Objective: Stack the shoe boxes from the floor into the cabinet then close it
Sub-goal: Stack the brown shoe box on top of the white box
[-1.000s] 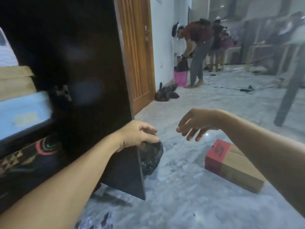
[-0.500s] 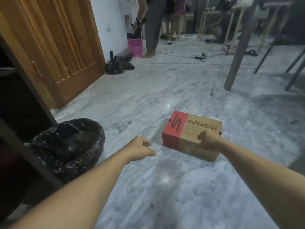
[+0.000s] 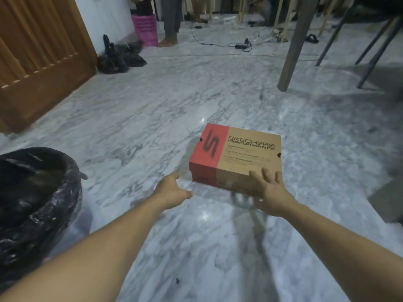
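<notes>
Reaching forward, the right hand (image 3: 270, 188) lies against the near long side of the Skechers shoe box (image 3: 237, 153), its fingers (image 3: 266, 174) straight and spread, their tips at the lid's near edge by the right corner; whether the thumb hooks under the box cannot be told, as it is out of sight. The left hand (image 3: 172, 189) is just beside the box's near-left corner, apart from it, palm turned toward the red end, fingers relaxed and parted, holding nothing.

The box itself is tan cardboard with a red band across its left end bearing a dark S (the lid reads "SKECHERS PERFORMANCE" in black). It sits lid-up, in the middle of the grey-white marble floor (image 3: 135, 127), with a dark shadow under its near edge.

At the left edge, near the left forearm, stands a bin lined with a black plastic bag (image 3: 32, 192). Farther back on the left is a brown wooden door (image 3: 43, 62), with a heap of black bags (image 3: 120, 58) at its foot and a pink basket (image 3: 145, 29) behind them. A person's grey-trousered legs (image 3: 172, 18) stand beside the basket. A black cable (image 3: 220, 43) trails across the floor, and a grey table leg (image 3: 293, 49) slants down on the right.
</notes>
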`<state>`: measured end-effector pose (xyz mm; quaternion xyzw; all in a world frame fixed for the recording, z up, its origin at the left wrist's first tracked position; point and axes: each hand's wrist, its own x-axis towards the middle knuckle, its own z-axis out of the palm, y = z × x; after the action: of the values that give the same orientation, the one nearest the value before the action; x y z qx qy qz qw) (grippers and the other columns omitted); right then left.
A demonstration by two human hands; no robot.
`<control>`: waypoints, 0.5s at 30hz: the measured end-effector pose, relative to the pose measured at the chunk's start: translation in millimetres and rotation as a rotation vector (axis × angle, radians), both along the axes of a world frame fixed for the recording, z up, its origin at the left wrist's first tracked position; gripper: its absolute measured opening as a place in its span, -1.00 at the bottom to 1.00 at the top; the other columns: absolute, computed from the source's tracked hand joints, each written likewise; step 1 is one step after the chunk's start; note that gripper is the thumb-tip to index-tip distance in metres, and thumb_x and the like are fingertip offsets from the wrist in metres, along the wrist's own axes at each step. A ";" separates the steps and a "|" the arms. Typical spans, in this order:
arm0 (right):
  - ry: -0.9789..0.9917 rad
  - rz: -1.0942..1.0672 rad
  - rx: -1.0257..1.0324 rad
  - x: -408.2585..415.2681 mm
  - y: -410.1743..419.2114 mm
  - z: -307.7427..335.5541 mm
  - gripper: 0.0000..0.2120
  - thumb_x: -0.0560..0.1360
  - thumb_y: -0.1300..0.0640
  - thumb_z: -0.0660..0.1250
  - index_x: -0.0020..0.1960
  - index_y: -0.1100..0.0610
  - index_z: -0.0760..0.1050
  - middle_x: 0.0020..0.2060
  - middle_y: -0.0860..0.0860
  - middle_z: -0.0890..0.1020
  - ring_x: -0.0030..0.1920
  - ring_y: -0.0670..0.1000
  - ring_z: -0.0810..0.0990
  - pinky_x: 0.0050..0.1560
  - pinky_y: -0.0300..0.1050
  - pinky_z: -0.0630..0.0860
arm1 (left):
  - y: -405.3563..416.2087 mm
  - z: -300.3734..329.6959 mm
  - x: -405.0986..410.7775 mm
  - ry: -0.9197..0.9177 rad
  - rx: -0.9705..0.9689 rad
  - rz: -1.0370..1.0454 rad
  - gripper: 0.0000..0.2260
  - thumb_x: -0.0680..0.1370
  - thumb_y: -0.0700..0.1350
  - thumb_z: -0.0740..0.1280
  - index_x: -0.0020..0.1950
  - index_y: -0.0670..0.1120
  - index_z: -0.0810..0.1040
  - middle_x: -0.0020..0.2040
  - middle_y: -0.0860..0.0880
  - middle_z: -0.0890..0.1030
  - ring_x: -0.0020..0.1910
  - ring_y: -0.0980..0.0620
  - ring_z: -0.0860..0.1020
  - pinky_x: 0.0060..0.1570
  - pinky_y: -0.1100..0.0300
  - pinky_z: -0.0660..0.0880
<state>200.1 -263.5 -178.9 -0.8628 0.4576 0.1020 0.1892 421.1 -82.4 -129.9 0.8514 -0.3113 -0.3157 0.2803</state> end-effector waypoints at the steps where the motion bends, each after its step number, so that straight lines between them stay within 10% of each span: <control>1: -0.017 0.000 -0.014 -3.5 5.5 -1.6 -0.14 0.49 0.04 0.32 0.55 -0.26 -0.18 0.58 -0.09 -0.24 0.55 0.18 -0.31 0.34 0.50 0.23 | -1.2 -2.1 0.3 -0.001 -0.002 0.003 -0.28 0.48 -0.06 0.47 0.55 -0.10 0.20 0.53 -0.08 0.28 0.45 -0.09 0.32 0.23 0.17 0.32; 8: 0.005 0.122 -0.124 -28.1 23.9 0.3 -0.20 0.49 -0.04 0.34 0.55 -0.25 -0.08 0.56 -0.16 -0.16 0.56 0.13 -0.22 0.25 0.57 0.20 | -13.0 -13.8 -3.4 0.057 -0.045 0.076 -0.21 0.46 -0.07 0.48 0.57 -0.10 0.12 0.54 -0.05 0.26 0.46 -0.07 0.32 0.21 0.17 0.31; 15: -0.294 -0.174 -0.156 -25.6 -5.5 4.6 -0.36 0.45 -0.07 0.44 0.41 0.09 0.27 0.43 0.15 0.18 0.43 0.22 0.22 0.29 0.15 0.40 | -42.0 -21.0 -10.5 0.263 -0.168 0.111 -0.54 0.53 -0.17 0.41 0.41 -0.06 0.42 0.29 -0.01 0.55 0.13 0.04 0.49 0.17 0.19 0.39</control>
<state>174.4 -269.0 -174.4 -0.8377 0.5043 -0.0775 0.1946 410.5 -124.4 -150.9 0.7922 -0.2497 -0.3812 0.4058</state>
